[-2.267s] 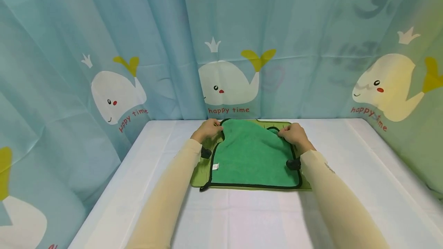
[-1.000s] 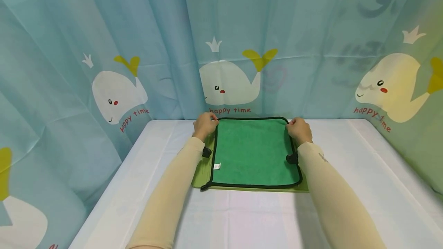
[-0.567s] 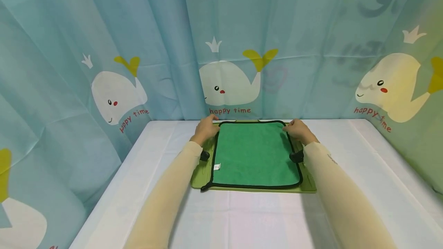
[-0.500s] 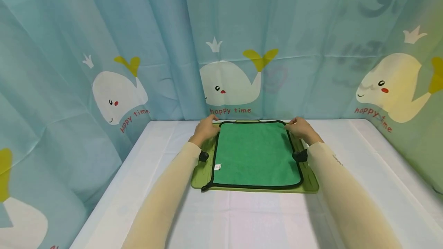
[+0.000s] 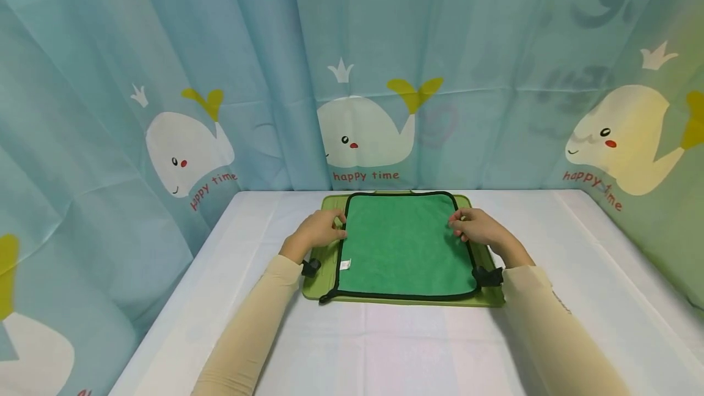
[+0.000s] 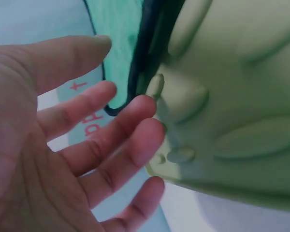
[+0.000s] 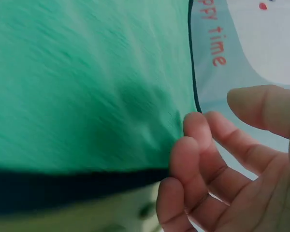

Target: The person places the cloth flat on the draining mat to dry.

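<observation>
A green cloth (image 5: 401,243) with black binding lies spread flat on an olive-green tray (image 5: 313,286) with raised oval bumps. A small white label (image 5: 345,264) sits by the cloth's left edge. My left hand (image 5: 316,229) is over that edge, thumb and fingers apart and loosely bent; the left wrist view shows nothing in the hand (image 6: 24,164). My right hand (image 5: 477,227) is at the right edge, its fingertips overlapping the cloth in the head view. In the right wrist view, the hand (image 7: 280,188) has curved fingers close to the cloth's corner, thumb held away.
The tray lies on a white-covered table (image 5: 407,353), near its back edge. Behind hangs a light blue curtain (image 5: 264,47) printed with whales. Black straps circle the left wrist (image 5: 310,267) and right wrist (image 5: 487,275). A black loop (image 5: 326,298) sticks out at the cloth's near left corner.
The cloth's far part, folded and bunched at first, was drawn out flat by both hands. Both hands have since let go of its far corners and moved back toward me along the sides.
</observation>
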{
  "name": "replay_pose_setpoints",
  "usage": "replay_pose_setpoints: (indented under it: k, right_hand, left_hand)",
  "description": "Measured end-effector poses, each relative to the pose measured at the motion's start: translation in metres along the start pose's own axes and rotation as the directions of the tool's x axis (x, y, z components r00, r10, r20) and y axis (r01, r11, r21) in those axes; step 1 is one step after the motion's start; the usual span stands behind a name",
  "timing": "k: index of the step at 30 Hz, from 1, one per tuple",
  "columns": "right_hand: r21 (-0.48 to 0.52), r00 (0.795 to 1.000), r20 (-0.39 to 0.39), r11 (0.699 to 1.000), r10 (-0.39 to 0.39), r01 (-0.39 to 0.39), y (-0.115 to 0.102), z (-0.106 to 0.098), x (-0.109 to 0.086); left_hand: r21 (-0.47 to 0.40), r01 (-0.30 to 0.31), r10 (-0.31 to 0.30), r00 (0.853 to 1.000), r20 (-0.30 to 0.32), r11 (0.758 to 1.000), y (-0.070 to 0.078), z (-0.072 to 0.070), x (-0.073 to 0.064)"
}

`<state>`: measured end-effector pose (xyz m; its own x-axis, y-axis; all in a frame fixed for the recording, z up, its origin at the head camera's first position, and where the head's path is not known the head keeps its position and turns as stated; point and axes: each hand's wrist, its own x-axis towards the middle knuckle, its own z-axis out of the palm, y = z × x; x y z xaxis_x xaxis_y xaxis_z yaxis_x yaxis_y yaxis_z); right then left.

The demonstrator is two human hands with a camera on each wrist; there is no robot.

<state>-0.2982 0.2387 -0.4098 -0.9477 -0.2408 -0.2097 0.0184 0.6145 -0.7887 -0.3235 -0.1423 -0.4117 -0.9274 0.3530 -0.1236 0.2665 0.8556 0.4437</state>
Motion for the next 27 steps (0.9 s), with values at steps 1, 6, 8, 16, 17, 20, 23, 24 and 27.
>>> replay_pose_setpoints:
  k: [1, 6, 8, 16, 17, 20, 23, 24, 27]
  right_hand:
    - [-0.001, 1.0, 0.001, 1.0, -0.007, 0.007, 0.001, 0.004, -0.002]
    - [-0.026, 0.998, 0.005, 0.998, -0.059, 0.059, 0.008, 0.015, -0.014]
    - [-0.039, 0.997, 0.011, 0.996, -0.078, 0.078, 0.012, 0.017, -0.018]
    - [-0.081, 0.994, 0.021, 0.991, -0.105, 0.107, 0.012, 0.021, -0.023]
    - [-0.089, 0.994, 0.02, 0.991, -0.103, 0.105, 0.011, 0.022, -0.023]
    - [-0.112, 0.995, 0.019, 0.989, -0.1, 0.101, 0.01, 0.023, -0.023]
    - [-0.119, 0.995, 0.027, 0.987, -0.1, 0.103, 0.012, 0.022, -0.023]
    - [-0.118, 0.994, 0.035, 0.987, -0.103, 0.106, 0.013, 0.022, -0.023]
    - [-0.11, 0.992, 0.063, 0.987, -0.113, 0.119, 0.015, 0.02, -0.023]
  left_hand:
    - [-0.01, -0.001, 0.001, 1.0, 0.0, 1.0, 0.0, 0.002, -0.003]
    - [-0.053, -0.018, 0.018, 1.0, -0.002, 0.998, 0.0, 0.009, -0.012]
    - [-0.057, -0.017, 0.018, 1.0, 0.003, 0.998, 0.0, 0.01, -0.014]
    - [0.022, 0.0, 0.0, 1.0, -0.003, 1.0, -0.002, 0.009, -0.018]
    - [0.035, -0.002, 0.002, 1.0, -0.006, 0.999, -0.002, 0.009, -0.018]
    - [0.058, -0.01, 0.011, 1.0, -0.014, 0.998, 0.001, 0.01, -0.019]
    - [0.088, -0.014, 0.015, 1.0, -0.018, 0.996, 0.002, 0.013, -0.018]
    - [0.094, -0.011, 0.013, 1.0, -0.017, 0.995, 0.003, 0.015, -0.018]
    - [0.104, -0.001, 0.002, 1.0, -0.011, 0.995, 0.003, 0.019, -0.018]
